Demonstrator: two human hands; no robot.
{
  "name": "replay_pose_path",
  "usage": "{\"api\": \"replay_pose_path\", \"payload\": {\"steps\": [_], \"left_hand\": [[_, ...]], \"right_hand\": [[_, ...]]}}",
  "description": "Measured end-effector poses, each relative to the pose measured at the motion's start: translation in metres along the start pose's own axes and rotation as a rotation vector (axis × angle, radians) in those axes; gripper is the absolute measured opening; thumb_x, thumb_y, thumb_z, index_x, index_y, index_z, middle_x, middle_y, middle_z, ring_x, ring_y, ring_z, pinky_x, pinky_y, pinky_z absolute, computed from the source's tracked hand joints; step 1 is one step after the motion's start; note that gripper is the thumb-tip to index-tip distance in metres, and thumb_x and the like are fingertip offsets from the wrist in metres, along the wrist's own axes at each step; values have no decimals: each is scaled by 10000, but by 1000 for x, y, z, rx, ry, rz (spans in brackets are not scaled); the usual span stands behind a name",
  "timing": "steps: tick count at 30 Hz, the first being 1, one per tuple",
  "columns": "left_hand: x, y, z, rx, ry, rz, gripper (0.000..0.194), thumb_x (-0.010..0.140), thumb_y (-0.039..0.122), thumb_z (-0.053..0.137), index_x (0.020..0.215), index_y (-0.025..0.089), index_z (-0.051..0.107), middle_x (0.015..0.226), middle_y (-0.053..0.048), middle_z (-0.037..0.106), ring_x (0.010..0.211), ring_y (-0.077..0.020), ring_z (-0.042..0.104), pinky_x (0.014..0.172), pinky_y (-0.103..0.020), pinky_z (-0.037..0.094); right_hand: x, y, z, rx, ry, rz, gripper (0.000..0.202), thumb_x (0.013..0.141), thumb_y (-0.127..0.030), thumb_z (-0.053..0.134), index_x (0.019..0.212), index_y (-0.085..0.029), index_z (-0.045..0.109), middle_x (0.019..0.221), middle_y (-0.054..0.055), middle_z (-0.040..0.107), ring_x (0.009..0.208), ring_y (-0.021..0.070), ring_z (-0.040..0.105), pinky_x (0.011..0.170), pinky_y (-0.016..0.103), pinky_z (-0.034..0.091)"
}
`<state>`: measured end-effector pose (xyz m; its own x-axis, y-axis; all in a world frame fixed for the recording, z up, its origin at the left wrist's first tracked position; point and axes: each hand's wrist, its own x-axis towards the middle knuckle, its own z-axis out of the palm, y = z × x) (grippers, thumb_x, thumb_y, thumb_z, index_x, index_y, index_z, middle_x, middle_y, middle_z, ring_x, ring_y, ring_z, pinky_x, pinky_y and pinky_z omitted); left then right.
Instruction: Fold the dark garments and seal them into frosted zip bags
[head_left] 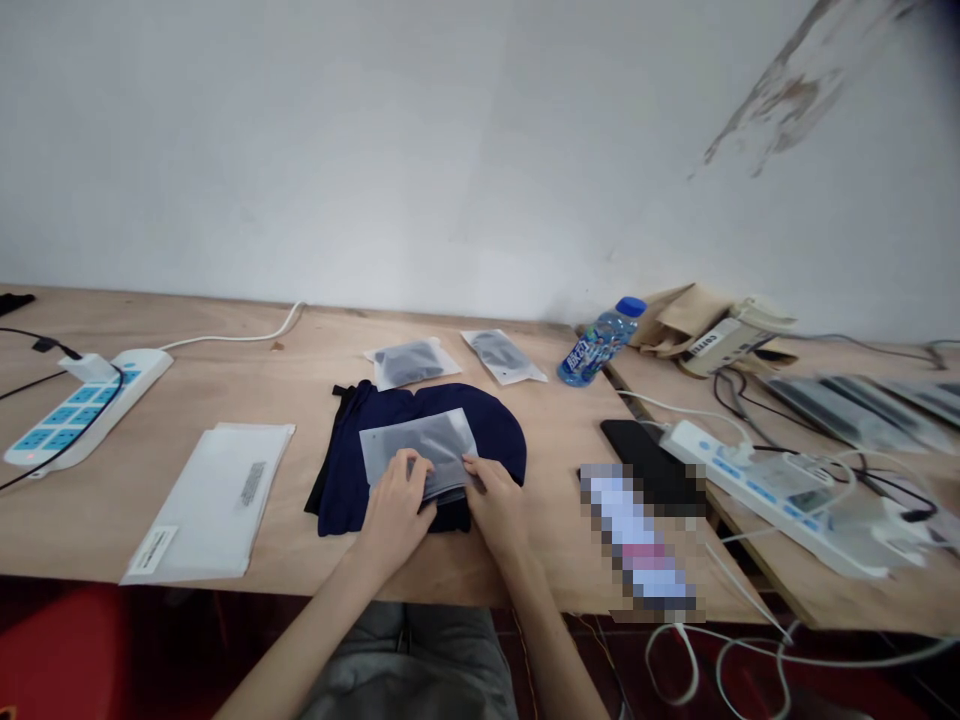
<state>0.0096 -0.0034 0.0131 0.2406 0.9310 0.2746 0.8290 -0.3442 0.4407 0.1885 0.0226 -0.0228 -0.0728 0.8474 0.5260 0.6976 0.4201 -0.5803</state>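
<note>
Both hands pinch a frosted plastic pouch (420, 445) atop dark blue folded cloth (495, 430).
Left hand (396, 508) and right hand (496, 506) grip its near edge; its long axis runs sideways.

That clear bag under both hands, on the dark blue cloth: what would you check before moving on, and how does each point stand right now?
1. Both hands on the clear bag: ok. The left hand and right hand hold its near edge.
2. Bag lies on the dark blue cloth: ok.
3. Dark item fully inside the bag: cannot tell, the hands cover the opening.
4. Bag sealed: cannot tell.
5. Spare flat bags close by on the left: ok.
6. Water bottle capped and apart from the cloth: ok, it lies on its side near the wall.
</note>
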Motion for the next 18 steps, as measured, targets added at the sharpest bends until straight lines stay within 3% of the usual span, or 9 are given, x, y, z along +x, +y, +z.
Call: {"api": "replay_pose_path", "payload": {"steps": [2,4,6,9,11,14,16,18], "left_hand": [[-1,-4,1,12,24,68,432,822,284,608,1234,224,495,1367,-119,453,1239,-297,491,968,-462,484],[-1,-9,3,46,23,141,510,857,292,578,1347,233,447,1504,-132,356,1380,-324,359,1064,-512,403],[2,-14,6,85,-7,185,566,868,160,510,1414,256,399,1556,-110,310,1436,-299,288,1103,-515,361],[5,-18,12,131,-37,168,733,770,-35,427,1431,280,397,1541,-82,361,1431,-267,314,1110,-492,370],[8,-17,15,147,-25,119,757,726,-75,410,1400,269,448,1495,-86,434,1389,-267,393,1088,-480,407],[11,-11,18,159,-14,51,649,737,-60,439,1303,242,538,1417,-107,515,1290,-275,512,990,-450,501],[15,-5,18,174,-22,18,540,766,-26,468,1227,235,572,1363,-120,545,1226,-277,553,869,-409,559],[20,1,17,193,-22,-7,444,781,1,487,1146,234,589,1257,-120,577,1149,-277,566,737,-357,576]], "right_hand": [[0,1,2,-4,2,0,298,823,-111,488,1025,-219,678,994,87,717,951,236,667,857,412,564],[1,2,1,-6,-17,0,294,820,-101,474,1010,-217,667,999,85,712,963,237,660,871,418,556],[3,1,-4,-10,-56,-6,286,823,-101,461,1001,-214,655,1052,89,700,1004,240,648,891,423,545],[1,-1,-14,-38,-83,10,246,852,-172,504,1059,-215,630,1190,99,650,1083,255,619,913,433,529],[-3,-3,-20,-67,-38,76,252,870,-261,548,1109,-213,610,1203,112,634,1064,265,624,883,431,537],[-14,-4,-20,-70,76,238,318,864,-400,595,1105,-193,604,1022,114,675,833,245,668,740,404,567],[-19,-4,-16,7,117,348,372,846,-465,617,1087,-183,594,881,85,686,662,210,655,627,371,572],[-21,-5,-11,151,112,422,409,847,-488,613,1112,-181,561,840,72,691,613,197,659,563,344,574]]}}
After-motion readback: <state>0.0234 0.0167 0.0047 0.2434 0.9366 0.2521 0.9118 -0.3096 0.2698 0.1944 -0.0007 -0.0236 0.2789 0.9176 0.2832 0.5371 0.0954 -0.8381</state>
